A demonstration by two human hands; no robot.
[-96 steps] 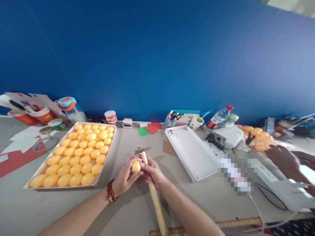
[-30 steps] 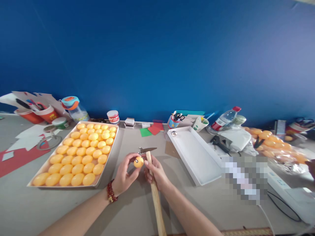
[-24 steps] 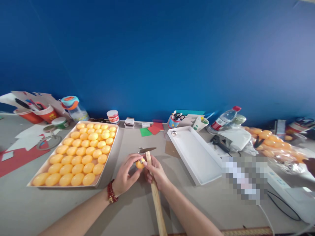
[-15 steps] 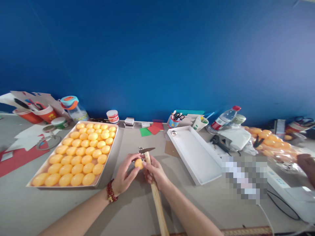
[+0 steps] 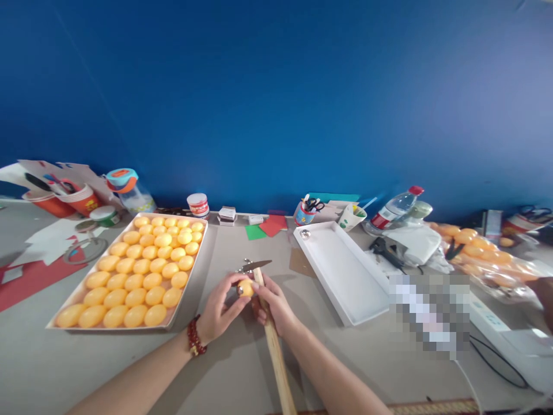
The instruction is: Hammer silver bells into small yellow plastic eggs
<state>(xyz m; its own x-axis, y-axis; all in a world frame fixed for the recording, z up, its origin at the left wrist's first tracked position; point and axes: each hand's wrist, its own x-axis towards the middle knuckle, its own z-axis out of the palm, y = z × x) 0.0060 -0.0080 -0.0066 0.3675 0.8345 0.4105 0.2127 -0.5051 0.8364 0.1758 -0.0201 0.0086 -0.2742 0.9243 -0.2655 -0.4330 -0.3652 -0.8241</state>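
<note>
My left hand (image 5: 222, 308), with a dark red bead bracelet at the wrist, pinches an orange ball (image 5: 246, 288) between thumb and fingers. A shiny, dark-edged spot shows on the ball's left side. My right hand (image 5: 273, 302) is closed around a long wooden handle (image 5: 276, 354), its thumb close to the ball. Across the top of the handle lies a thin, dark, pointed metal head (image 5: 259, 264). Small silvery beads (image 5: 247, 262) show just above my left fingers; what they belong to is unclear.
Left stands a shallow box (image 5: 170, 327) with rows of orange balls. Right lies a white tray (image 5: 345, 276) holding one shiny silver piece (image 5: 305, 234). Beyond are a bottle (image 5: 395, 208), a black glue gun (image 5: 386, 253), and a bag of orange balls (image 5: 484, 253) near another person's hand (image 5: 542, 297).
The orange ball has turned in my left fingers, so its shiny spot now faces the camera. My right hand and the wooden handle have barely moved.
</note>
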